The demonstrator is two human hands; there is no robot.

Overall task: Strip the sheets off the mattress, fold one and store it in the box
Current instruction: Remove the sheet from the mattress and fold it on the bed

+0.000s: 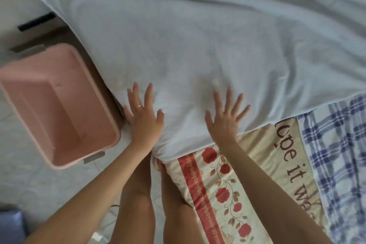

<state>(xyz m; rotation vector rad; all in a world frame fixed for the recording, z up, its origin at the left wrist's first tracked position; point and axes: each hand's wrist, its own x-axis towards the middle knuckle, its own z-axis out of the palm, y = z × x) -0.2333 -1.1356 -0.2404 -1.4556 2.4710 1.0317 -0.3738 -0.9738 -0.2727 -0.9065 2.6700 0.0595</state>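
A white sheet (198, 45) lies spread and wrinkled across most of the bed, its near edge running slantwise above the person's knees. Both hands rest flat on it near that edge, gripping nothing. The left hand (143, 117) has its fingers spread and wears a ring (138, 106). The right hand (225, 119) lies beside it, fingers fanned wide.

Below the white edge, a floral sheet (208, 194) with red roses and printed words covers the bed. A blue plaid sheet (340, 154) lies just beside it on the right.

A pink box (59, 164) stands open on the pale floor (39, 184) to the left, close to the bed's corner, with nothing inside.

The task looks about midway. The white sheet seems loose and laid out for smoothing or folding, but it is not yet a compact bundle and nothing is stored. The floral and plaid sheets appear not yet stripped.

The mattress itself is covered. The white sheet's far and right edges run out of view, so whether it is already doubled cannot be told. The right arm hides part of the printed words. A dark bar at upper left and a bluish shape at lower left are too blurred to identify.
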